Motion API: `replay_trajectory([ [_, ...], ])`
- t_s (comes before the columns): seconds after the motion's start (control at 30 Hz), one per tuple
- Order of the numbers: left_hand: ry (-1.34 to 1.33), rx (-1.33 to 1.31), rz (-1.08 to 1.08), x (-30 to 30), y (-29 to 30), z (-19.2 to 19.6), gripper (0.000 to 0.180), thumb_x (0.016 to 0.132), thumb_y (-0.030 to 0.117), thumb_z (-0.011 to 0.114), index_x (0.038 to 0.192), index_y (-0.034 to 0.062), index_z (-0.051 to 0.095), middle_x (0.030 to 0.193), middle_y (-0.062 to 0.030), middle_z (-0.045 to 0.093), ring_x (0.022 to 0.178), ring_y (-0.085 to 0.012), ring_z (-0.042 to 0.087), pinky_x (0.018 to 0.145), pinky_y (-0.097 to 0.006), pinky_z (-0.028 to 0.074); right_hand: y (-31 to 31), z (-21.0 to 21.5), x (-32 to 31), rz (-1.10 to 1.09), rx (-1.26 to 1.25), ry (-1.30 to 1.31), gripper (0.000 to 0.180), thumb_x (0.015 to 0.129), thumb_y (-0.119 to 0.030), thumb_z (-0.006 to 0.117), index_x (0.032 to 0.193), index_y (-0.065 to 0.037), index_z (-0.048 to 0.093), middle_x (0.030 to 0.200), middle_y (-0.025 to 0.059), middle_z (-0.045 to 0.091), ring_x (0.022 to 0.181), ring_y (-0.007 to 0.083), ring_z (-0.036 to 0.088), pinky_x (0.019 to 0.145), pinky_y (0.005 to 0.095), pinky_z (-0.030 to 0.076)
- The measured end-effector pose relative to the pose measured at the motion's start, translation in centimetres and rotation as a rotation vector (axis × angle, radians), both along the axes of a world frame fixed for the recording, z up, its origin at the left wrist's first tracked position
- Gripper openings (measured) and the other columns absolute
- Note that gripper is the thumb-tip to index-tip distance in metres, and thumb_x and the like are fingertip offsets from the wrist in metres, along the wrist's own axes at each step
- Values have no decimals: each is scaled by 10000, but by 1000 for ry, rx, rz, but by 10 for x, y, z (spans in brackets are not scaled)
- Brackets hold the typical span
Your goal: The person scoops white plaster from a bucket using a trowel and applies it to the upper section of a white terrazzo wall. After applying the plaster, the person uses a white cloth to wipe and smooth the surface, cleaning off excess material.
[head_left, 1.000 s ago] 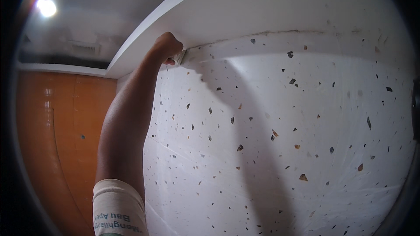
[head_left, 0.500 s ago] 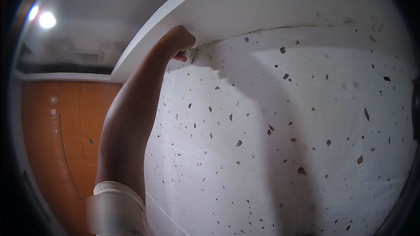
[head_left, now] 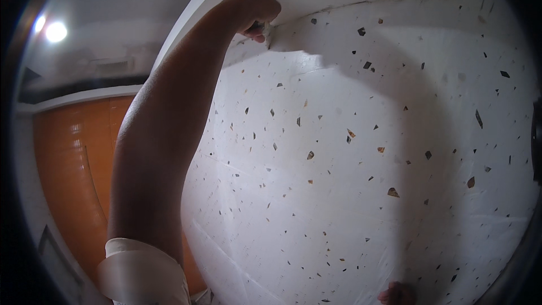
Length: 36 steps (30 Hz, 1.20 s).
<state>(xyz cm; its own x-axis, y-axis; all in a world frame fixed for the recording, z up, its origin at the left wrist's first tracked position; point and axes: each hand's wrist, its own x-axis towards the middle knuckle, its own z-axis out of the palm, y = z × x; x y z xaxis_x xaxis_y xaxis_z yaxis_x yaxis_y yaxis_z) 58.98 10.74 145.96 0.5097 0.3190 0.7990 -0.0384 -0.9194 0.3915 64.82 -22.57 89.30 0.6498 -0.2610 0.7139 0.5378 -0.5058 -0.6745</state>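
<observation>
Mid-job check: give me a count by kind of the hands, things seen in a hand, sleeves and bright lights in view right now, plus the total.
Hands: 2, the left hand and the right hand, partly cut off
Held: 1, a small pale thing
Sleeves: 1, a pale sleeve
Bright lights: 2, a larger light and a smaller light
Total: 6

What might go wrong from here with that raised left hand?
The left hand holds a small pale thing, mostly hidden by the fist; with the arm stretched out, it might slip. A broad shadow on the speckled wall could hide flaws. The dark, uneven seam might snag the pale thing.
</observation>
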Motion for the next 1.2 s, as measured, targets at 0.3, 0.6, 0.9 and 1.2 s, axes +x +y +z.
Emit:
replay_trajectory([
  [0.3, -137, 403, 53, -43, 39, -71, 210, 832, 110, 498, 748, -31, 630, 669, -139, 620, 528, -166, 573, 468, -317, 451, -1, 8, -7, 227, 278, 112, 271, 893, -167, 643, 673, -13, 610, 582, 70, 612, 487, 123, 563, 459, 273, 465],
  [0.6, -643, 478, -83, 70, 87, -161, 316, 842, 48, 541, 1147, -31, 551, 1029, -275, 570, 935, -418, 576, 833, -458, 484, 10, 33, -21, 108, 103, 40, 317, 907, -192, 618, 666, 14, 610, 560, 88, 623, 442, 142, 570, 426, 265, 490],
  [0.9, -681, 208, -146, 123, 75, -142, 385, 881, 44, 512, 1255, -40, 480, 1184, -280, 498, 1055, -425, 538, 897, -453, 468, 17, 45, -31, 25, 90, 81, 372, 907, -204, 617, 591, -10, 587, 535, 82, 613, 408, 136, 542, 403, 272, 457],
  [1.2, -755, 202, -179, 147, 75, -143, 381, 888, 62, 511, 1250, -56, 495, 1148, -279, 516, 1030, -411, 549, 876, -446, 478, 26, 55, -37, 4, 106, 92, 381, 908, -200, 614, 579, -11, 582, 518, 88, 603, 401, 146, 546, 401, 272, 456],
])
